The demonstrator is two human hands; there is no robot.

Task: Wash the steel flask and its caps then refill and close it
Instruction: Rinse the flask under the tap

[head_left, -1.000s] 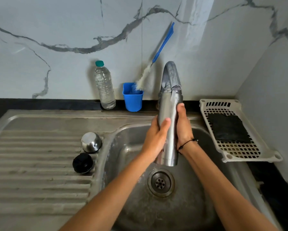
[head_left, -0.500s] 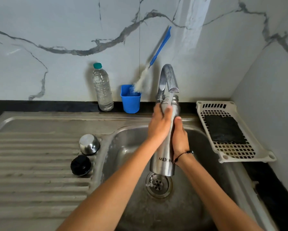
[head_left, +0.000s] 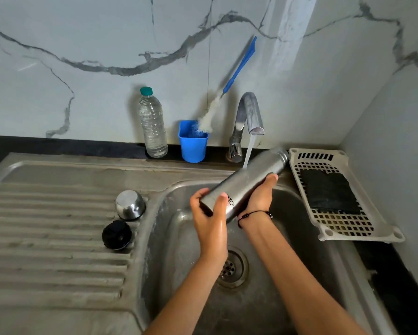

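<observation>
Head view shows the left hand [head_left: 211,222] with its grip wrapped around the base end of the steel flask [head_left: 245,181], thumb over the top and fingers curled beneath, while the right hand [head_left: 260,195] cups the flask's middle from below, thumb pressed along its side. The flask lies tilted above the sink basin [head_left: 169,238], base toward the person and open neck pointing up and away toward the white plastic tray [head_left: 343,228]. A thin stream of water [head_left: 248,153] falls from the tap [head_left: 248,114] onto the flask's shoulder. A dark cord bracelet [head_left: 254,213] circles the right wrist. On the ribbed drainboard [head_left: 46,226], left of the basin, the steel cap [head_left: 130,204] stands dome up, and the black inner cap [head_left: 116,234] sits just in front of it. Against the marble wall stand a clear plastic bottle [head_left: 152,126] and a blue cup [head_left: 193,141] holding a bottle brush [head_left: 223,93]. A black cloth [head_left: 328,191] lies in the tray.
</observation>
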